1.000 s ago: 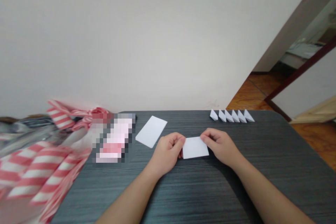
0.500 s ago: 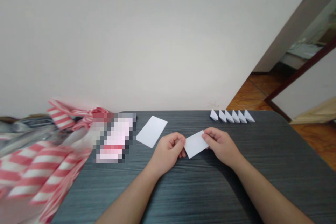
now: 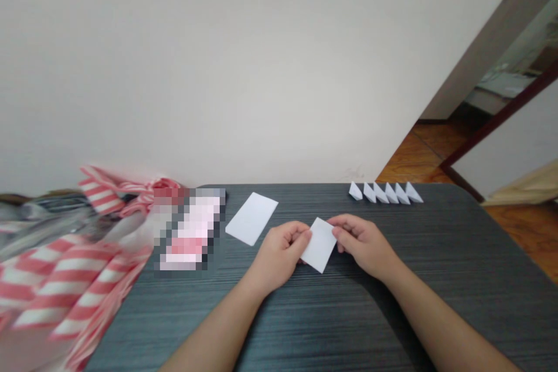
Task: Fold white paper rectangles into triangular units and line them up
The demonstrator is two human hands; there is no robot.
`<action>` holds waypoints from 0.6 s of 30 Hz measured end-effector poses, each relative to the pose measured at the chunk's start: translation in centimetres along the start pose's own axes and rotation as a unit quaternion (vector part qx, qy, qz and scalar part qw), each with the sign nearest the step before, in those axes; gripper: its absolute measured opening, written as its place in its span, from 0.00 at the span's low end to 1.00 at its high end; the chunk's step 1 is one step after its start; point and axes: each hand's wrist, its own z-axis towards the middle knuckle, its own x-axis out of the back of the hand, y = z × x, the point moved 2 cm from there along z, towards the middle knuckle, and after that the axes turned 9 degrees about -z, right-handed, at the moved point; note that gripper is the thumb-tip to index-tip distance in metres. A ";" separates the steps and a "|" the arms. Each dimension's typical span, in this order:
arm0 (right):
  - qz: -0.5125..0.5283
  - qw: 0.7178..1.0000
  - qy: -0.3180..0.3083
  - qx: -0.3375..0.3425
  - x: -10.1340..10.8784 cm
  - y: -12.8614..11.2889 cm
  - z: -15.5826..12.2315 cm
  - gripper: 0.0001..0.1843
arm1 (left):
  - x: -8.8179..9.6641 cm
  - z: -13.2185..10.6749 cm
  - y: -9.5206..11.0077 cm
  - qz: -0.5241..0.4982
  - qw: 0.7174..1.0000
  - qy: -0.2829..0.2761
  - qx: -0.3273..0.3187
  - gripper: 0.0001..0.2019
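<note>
Plain wall [image 3: 218, 70] fills the far side, with a wood floor [image 3: 421, 157] visible past the right corner of a dark grey wood-grain table [image 3: 457, 267]. Red-and-white striped plastic bag material [image 3: 65, 285] bunches over the table's left edge, and beside it an item [image 3: 189, 229] is pixelated, so it can't be identified. Along the far edge, right of centre, stands a row of six small folded paper triangles [image 3: 386, 193]; a flat white paper rectangle [image 3: 251, 218] lies alone left of centre. Both hands are close together near the middle of the table, not touching each other, each pinching one long edge of a small white paper card [image 3: 319, 244] between thumb and fingers. The card is tilted, with one corner pointing toward the person, and appears lifted just off the tabletop. It looks light, thin and fairly stiff but easily creased, and best held by its edges. Left hand [image 3: 281, 250] and right hand [image 3: 364, 247] both grip it lightly.
</note>
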 end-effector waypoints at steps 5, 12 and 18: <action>0.031 0.999 -0.036 0.012 -0.4 0.2 -0.1 0.04 | -0.2 0.2 -0.5 -0.080 0.997 0.002 0.021 0.12; 0.000 1.000 -0.023 0.022 -0.2 0.1 -0.1 0.04 | 0.0 0.1 -0.6 -0.041 0.999 -0.013 0.001 0.11; 0.059 0.996 -0.046 0.042 -0.5 0.1 -0.3 0.03 | -0.2 0.2 -0.5 -0.084 0.996 -0.017 0.004 0.09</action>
